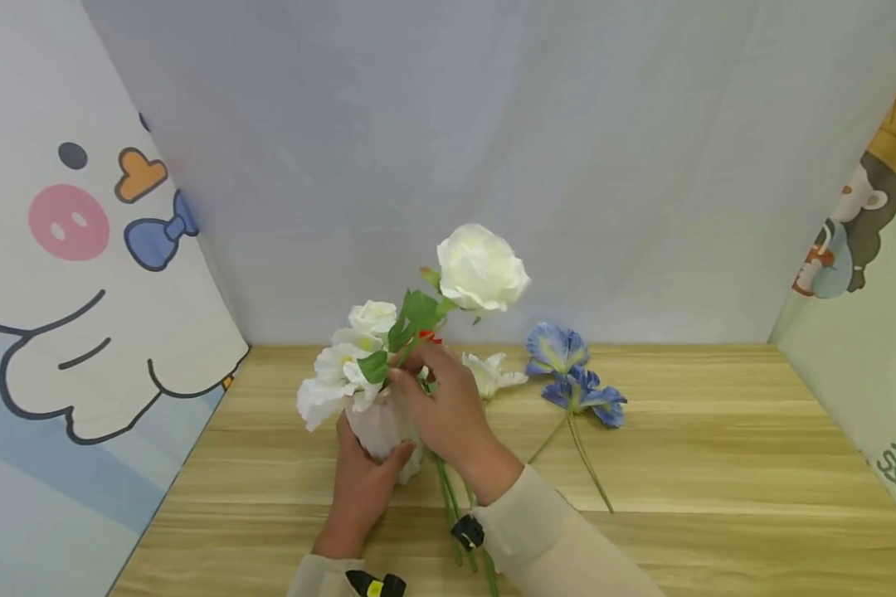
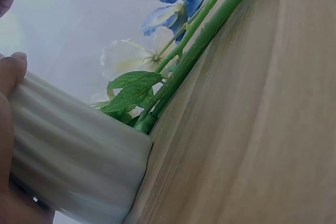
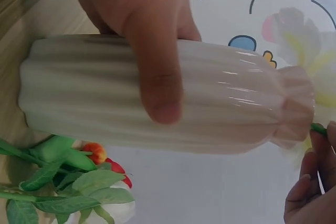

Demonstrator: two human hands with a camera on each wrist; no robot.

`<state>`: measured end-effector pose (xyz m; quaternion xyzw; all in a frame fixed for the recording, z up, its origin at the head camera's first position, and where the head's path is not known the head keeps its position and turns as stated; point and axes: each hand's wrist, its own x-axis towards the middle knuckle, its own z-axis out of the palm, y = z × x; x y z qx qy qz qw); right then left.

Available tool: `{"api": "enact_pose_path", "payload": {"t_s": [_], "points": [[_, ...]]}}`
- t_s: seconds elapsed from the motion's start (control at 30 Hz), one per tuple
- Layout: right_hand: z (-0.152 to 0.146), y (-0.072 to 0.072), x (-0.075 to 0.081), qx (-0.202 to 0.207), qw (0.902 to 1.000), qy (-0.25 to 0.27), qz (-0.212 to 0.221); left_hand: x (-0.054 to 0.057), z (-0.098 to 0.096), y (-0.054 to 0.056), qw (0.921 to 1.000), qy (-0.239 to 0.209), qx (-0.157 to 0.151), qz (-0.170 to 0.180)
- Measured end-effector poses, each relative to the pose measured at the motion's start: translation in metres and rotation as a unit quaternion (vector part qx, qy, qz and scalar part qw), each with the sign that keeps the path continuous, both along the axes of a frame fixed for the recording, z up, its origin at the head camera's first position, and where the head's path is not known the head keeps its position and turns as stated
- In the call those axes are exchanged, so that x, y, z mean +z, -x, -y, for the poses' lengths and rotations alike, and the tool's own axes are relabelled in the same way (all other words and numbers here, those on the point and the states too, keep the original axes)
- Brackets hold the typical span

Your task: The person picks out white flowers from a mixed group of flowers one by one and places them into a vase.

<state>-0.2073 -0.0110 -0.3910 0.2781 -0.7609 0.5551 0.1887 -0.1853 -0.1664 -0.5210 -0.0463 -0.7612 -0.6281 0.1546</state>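
Note:
A white ribbed vase (image 1: 384, 427) stands on the wooden table, and my left hand (image 1: 364, 485) grips its body, the thumb lying across the ribs. My right hand (image 1: 448, 414) is at the vase's mouth, pinching the green stem (image 3: 318, 128) of a large white rose (image 1: 482, 267). That rose leans up and to the right, with green leaves (image 1: 421, 309) below its bloom. Several white flowers (image 1: 336, 375) stick out of the vase and droop to the left. The lower part of the pinched stem is hidden by the vase neck.
Blue irises (image 1: 578, 377) lie right of the vase with their thin stems toward me. A white flower (image 1: 493, 375) and several green stems (image 1: 448, 489) lie close beside the vase, partly under my right forearm. Red petals (image 3: 116, 169) show among leaves there. A pale backdrop (image 1: 605, 166) rises behind the table.

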Motion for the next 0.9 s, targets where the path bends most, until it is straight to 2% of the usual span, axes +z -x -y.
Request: {"api": "enact_pose_path", "payload": {"t_s": [0.4, 0.5, 0.63, 0.77, 0.9], "points": [[0.002, 0.003, 0.013, 0.000, 0.9984, -0.046, 0.031, 0.003, 0.001, 0.000, 0.9998, -0.001, 0.004, 0.020], [0.006, 0.004, 0.012, 0.009, 0.9972, -0.057, 0.049, 0.003, 0.002, 0.001, 0.9997, -0.001, 0.002, 0.025], [0.010, 0.001, 0.004, -0.002, 0.9950, -0.071, 0.070, 0.000, 0.003, 0.002, 0.9996, -0.001, -0.002, 0.026], [0.010, -0.002, 0.000, -0.016, 0.9955, -0.060, 0.071, -0.002, 0.002, 0.001, 0.9998, 0.001, -0.004, 0.019], [0.008, -0.006, -0.002, -0.021, 0.9973, -0.020, 0.068, -0.002, 0.001, 0.002, 0.9999, -0.005, -0.003, 0.009]]}}
